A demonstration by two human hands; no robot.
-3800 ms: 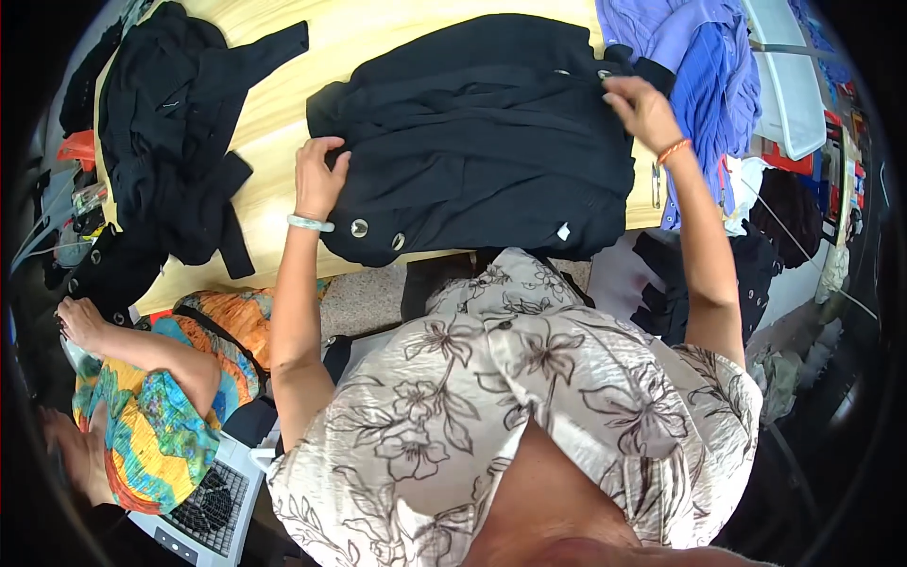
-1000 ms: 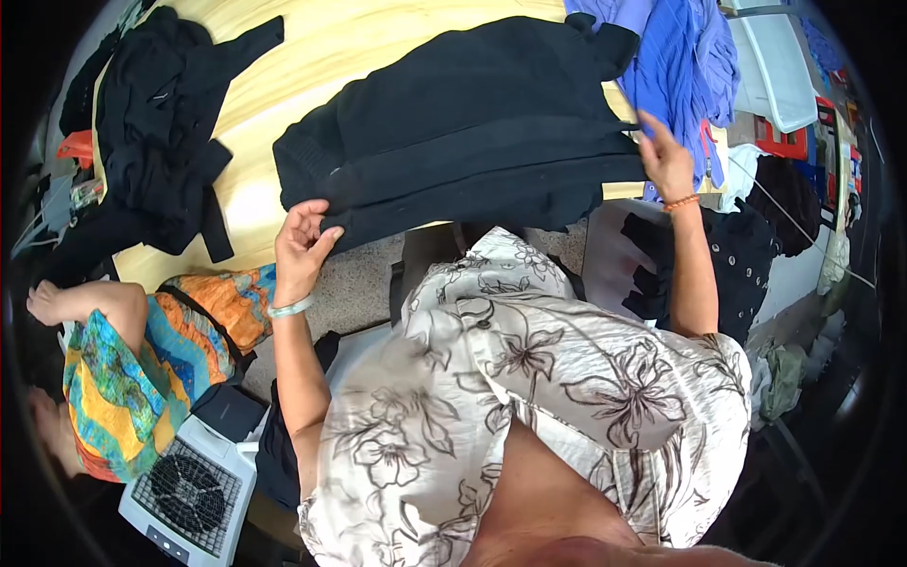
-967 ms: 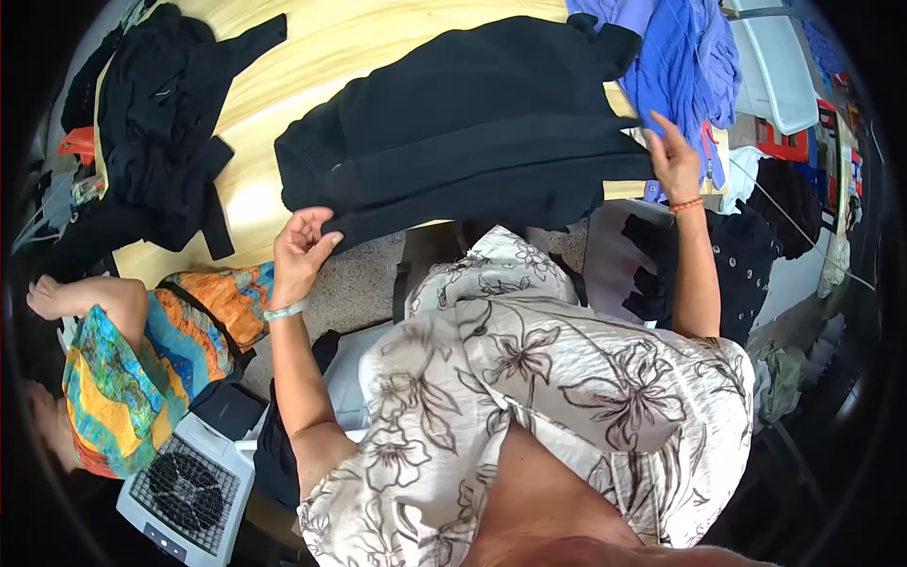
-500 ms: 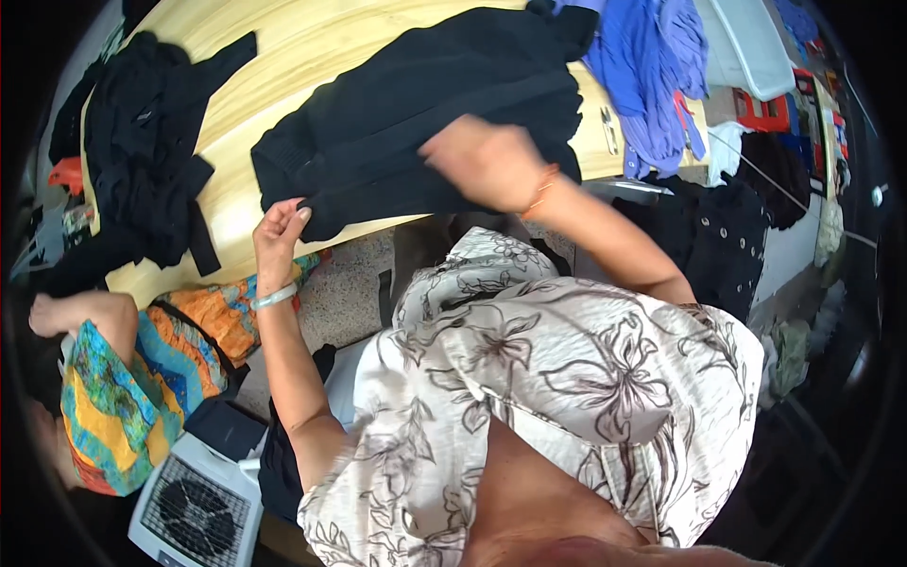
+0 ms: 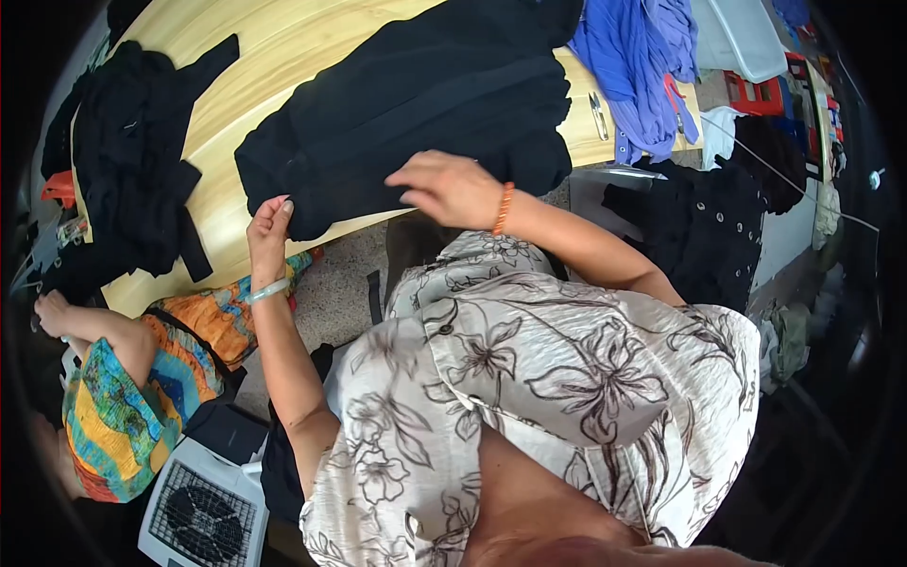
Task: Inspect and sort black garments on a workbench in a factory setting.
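Observation:
A black garment [image 5: 416, 104] lies folded on the pale wooden table [image 5: 283, 47]. My left hand [image 5: 269, 227] pinches its near left corner at the table's front edge. My right hand [image 5: 449, 187] lies flat on the garment's near edge, fingers spread and pointing left. A beaded orange bracelet circles my right wrist and a pale band my left.
A heap of black clothes [image 5: 128, 180] lies at the table's left end. Blue-violet fabric [image 5: 638, 66] and a metal clip [image 5: 597, 115] lie at the right end. Another person in bright patterned clothing [image 5: 123, 397] sits low at left, by a white fan [image 5: 203, 515]. Dark studded fabric [image 5: 709, 227] hangs right.
My right hand has swept from the garment's far right corner leftward across to its near middle. The garment is folded narrower. My left hand stays on the left corner.

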